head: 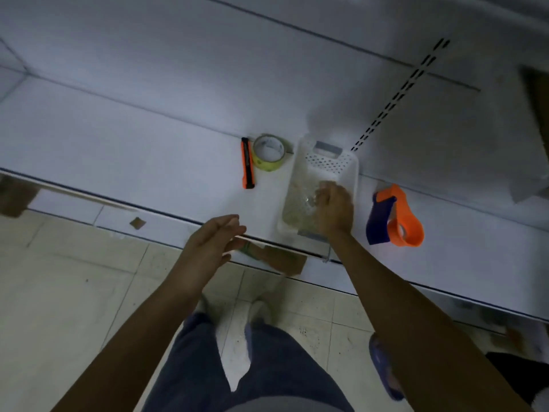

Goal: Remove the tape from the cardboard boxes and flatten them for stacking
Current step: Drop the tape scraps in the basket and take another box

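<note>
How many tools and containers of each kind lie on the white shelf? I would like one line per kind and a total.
Utility knife: 1
Tape roll: 1
Tape dispenser: 1
Basket: 1
Total: 4
Not counted: the crumpled tape inside the basket, which the right hand grips.
</note>
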